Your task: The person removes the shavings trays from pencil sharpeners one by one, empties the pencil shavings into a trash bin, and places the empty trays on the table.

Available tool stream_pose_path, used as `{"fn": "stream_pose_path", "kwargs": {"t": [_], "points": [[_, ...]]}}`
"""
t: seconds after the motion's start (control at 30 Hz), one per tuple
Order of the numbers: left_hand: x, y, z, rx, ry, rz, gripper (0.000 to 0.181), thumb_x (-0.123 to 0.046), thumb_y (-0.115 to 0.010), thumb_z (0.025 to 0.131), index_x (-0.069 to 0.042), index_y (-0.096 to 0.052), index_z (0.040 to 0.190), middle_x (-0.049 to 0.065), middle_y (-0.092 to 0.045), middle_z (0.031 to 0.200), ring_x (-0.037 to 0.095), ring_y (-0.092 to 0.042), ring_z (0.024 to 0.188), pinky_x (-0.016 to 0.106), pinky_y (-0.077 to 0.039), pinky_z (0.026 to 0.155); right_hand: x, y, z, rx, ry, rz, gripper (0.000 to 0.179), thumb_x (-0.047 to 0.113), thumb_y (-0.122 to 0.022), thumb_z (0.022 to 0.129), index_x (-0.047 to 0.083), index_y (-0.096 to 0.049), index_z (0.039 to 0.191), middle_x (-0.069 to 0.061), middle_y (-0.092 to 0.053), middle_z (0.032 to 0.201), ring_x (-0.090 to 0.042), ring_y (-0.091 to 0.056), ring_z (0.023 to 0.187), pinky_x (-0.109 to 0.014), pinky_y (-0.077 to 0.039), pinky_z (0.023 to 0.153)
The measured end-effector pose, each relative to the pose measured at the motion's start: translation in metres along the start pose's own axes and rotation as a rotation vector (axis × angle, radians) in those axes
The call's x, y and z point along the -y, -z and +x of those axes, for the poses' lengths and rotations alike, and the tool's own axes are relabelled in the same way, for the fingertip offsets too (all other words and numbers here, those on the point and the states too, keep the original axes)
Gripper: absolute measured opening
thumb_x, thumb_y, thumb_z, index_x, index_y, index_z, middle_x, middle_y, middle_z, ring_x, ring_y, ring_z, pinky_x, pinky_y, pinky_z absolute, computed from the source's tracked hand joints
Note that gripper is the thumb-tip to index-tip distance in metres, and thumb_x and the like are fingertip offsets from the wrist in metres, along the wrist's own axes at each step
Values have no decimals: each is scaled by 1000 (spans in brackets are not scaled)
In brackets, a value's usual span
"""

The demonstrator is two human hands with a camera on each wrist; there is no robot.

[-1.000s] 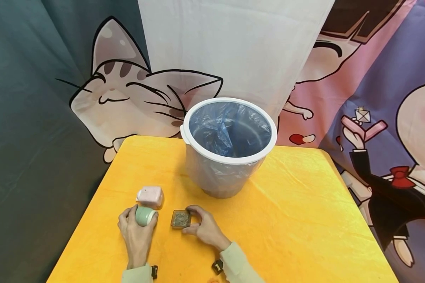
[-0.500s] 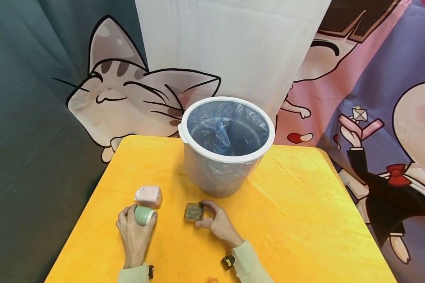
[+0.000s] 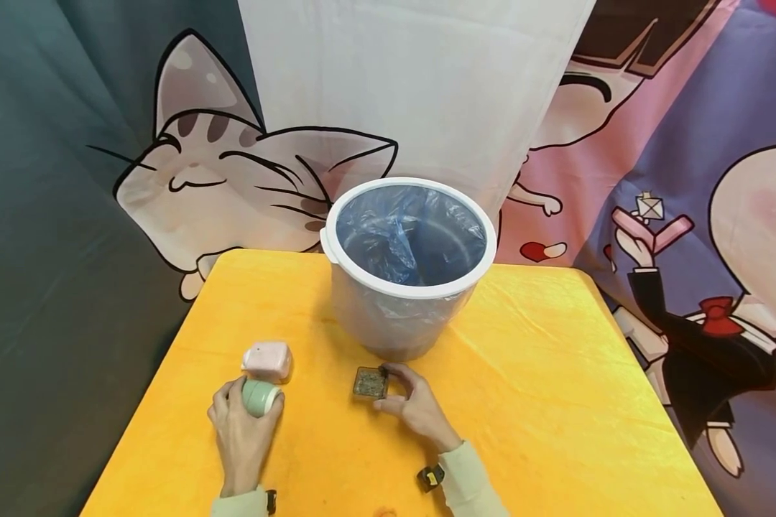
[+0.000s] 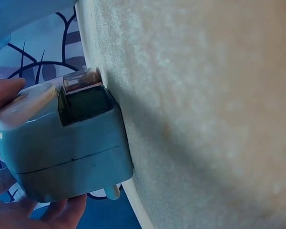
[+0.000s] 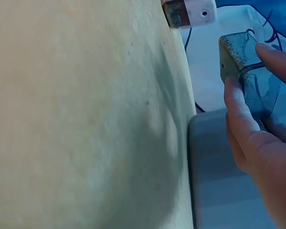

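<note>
My left hand [image 3: 242,438] grips a light green pencil sharpener [image 3: 259,397] at the left of the table, fingers and thumb on opposite sides. In the left wrist view, a dark drawer opening [image 4: 89,104] gapes in its body, close to the tabletop. My right hand [image 3: 420,411] pinches a small clear shavings drawer [image 3: 369,383] by its right end, in front of the bin. Grey-brown shavings show inside the drawer, which is off the table in the right wrist view. Just behind the green sharpener sits a pink one [image 3: 268,360], its own drawer in place.
A bin [image 3: 388,323] with a white rim and a clear bluish liner stands at the back middle, just beyond my right hand. Yellow cloth covers the table [image 3: 543,373]. Behind it hangs a printed cartoon curtain [image 3: 427,86].
My right hand has carried the drawer to the right and slightly away from me, nearer the bin's front. My left hand stays in place with the green pencil sharpener.
</note>
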State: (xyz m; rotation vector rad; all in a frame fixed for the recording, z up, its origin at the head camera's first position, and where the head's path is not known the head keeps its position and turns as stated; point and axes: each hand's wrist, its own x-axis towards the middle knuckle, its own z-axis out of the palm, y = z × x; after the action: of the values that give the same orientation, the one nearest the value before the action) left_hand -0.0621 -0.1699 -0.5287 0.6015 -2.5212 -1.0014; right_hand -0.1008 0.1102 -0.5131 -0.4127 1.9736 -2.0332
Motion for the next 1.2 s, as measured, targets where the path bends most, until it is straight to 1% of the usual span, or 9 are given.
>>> {"fn": "stream_pose_path", "kwargs": {"t": [0.17, 0.27, 0.37, 0.53, 0.67, 0.8, 0.93, 1.1, 1.2], "points": [[-2, 2, -1, -7, 10, 14, 71, -33, -75, 71, -3, -47, 128, 17, -39, 123, 37, -34, 111, 51, -40, 65, 2, 7, -5, 0, 15, 5, 68, -11, -68, 73, -13, -34, 132, -31, -37, 134, -46, -38, 120, -36, -48, 87], [-3, 3, -2, -32, 1, 17, 70, -32, -76, 70, -2, -48, 127, 17, -40, 122, 37, -34, 110, 52, -39, 65, 4, 12, -8, 2, 10, 12, 68, -12, -67, 74, -13, -33, 132, -31, -36, 135, -46, -36, 122, -36, -49, 86], [-5, 4, -3, -66, -22, 11, 69, -31, -76, 69, -1, -49, 125, 17, -41, 120, 37, -36, 108, 53, -39, 65, 2, 18, -10, -6, 4, 24, 67, -13, -66, 74, -13, -33, 133, -30, -35, 135, -45, -34, 123, -36, -49, 86], [-6, 6, -3, -119, -46, -8, 67, -30, -77, 67, -1, -51, 122, 17, -43, 118, 36, -38, 107, 53, -39, 66, -8, 28, -14, -21, 10, 48, 68, -12, -66, 74, -8, -35, 134, -27, -37, 136, -45, -34, 124, -35, -49, 86], [-5, 6, -2, -155, -70, -28, 66, -28, -79, 65, 0, -54, 120, 18, -43, 116, 36, -37, 105, 51, -39, 66, -12, 35, -18, -30, 47, 11, 67, -6, -69, 75, -5, -37, 134, -25, -40, 134, -43, -36, 123, -35, -49, 86], [-7, 6, 2, -185, -109, -62, 64, -26, -80, 63, 1, -56, 116, 20, -42, 116, 38, -36, 102, 48, -36, 68, -13, 41, -20, -38, 75, -15, 66, -2, -71, 75, -5, -39, 133, -25, -41, 134, -41, -37, 123, -35, -49, 86], [-9, 8, 5, -187, -113, -85, 65, -27, -82, 62, 2, -57, 115, 20, -41, 116, 38, -35, 102, 47, -32, 72, -13, 46, -23, -45, 65, -13, 65, -1, -71, 75, -4, -40, 132, -24, -42, 134, -40, -38, 123, -35, -50, 85], [-13, 12, 7, -172, -92, -110, 67, -26, -83, 63, 1, -55, 117, 19, -41, 118, 37, -34, 105, 48, -33, 74, -11, 54, -28, -71, 67, -18, 63, 0, -71, 75, -2, -42, 131, -21, -44, 132, -38, -39, 122, -36, -50, 86], [-16, 14, 9, -167, -92, -136, 67, -26, -82, 64, 1, -54, 119, 19, -42, 118, 37, -34, 106, 49, -33, 76, -10, 60, -31, -87, 73, -9, 63, -1, -71, 75, -2, -43, 131, -22, -45, 132, -38, -40, 122, -36, -49, 87]]}}
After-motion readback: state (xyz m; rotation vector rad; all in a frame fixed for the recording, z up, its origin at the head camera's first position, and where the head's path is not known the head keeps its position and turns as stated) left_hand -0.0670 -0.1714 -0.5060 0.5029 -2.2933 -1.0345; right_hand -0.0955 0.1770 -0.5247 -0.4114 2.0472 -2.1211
